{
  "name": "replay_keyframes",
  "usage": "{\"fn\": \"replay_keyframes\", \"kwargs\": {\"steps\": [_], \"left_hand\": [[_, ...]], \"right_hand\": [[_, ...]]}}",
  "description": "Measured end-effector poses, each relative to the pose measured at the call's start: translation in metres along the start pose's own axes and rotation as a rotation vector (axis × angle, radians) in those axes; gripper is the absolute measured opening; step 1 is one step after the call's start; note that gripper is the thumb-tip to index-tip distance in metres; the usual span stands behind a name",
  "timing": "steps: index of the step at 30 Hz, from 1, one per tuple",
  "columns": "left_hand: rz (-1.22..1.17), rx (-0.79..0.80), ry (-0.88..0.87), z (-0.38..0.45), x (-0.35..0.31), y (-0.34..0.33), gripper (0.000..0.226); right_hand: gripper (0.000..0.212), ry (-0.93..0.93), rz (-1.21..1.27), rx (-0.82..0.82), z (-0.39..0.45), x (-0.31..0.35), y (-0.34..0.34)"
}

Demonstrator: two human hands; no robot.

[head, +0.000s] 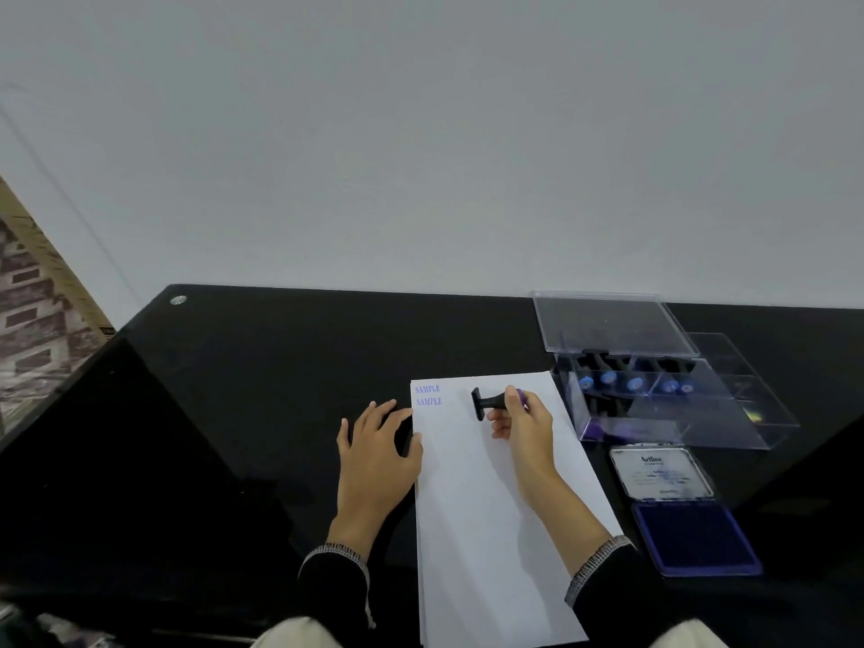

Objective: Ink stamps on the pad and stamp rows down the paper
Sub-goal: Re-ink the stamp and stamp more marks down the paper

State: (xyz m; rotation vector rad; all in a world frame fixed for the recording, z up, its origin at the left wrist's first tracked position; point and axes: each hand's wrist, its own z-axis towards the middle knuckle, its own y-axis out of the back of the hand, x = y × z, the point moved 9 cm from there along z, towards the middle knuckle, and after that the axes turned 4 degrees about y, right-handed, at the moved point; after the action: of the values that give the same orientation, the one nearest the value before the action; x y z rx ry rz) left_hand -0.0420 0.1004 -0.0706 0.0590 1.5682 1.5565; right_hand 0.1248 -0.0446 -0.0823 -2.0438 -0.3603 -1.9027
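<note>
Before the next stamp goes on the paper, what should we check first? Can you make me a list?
1. Is the stamp held firmly? The right hand grips the stamp by its handle: ok.
2. Is the paper held in place? The left hand rests at the left edge of the paper: ok.
3. Is there room under the last row? Two SAMPLE prints sit at the top left, with blank paper below: ok.
4. Is the stamp face down? It is tipped sideways above the sheet: not ok yet.
5. Is the face inked? It cannot be seen: cannot tell.
6. Is the ink pad open and near? Lid up, right of the paper: ok.
</note>
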Motion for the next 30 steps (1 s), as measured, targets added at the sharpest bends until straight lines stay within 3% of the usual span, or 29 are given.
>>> {"fn": "replay_keyframes", "kwargs": {"steps": [7,13,21,26,30], "left_hand": [[0.098,-0.044,-0.063,-0.005,-0.01,0.006,0.017],[0.278,0.019,0.031,-0.006,-0.038,-0.003,0.026],[-0.326,0.101,-0.142,-0.026,-0.158,-0.06,0.029],[-0.325,0.213,-0.25,-0.04,-0.179,-0.091,0.043],[-0.32,0.202,-0.268,-0.044,-0.178,-0.094,0.053]], "right_hand": [[0.02,0.007,0.086,0.023,-0.008,0.015,0.006],[0.017,0.076,0.205,-0.019,-0.009,0.053,0.052],[0.017,0.142,0.171,-0.189,-0.013,0.073,0.168],[0.015,0.135,0.118,-0.241,-0.014,0.067,0.221],[0.009,0.176,0.037,-0.225,-0.008,0.069,0.227]]}}
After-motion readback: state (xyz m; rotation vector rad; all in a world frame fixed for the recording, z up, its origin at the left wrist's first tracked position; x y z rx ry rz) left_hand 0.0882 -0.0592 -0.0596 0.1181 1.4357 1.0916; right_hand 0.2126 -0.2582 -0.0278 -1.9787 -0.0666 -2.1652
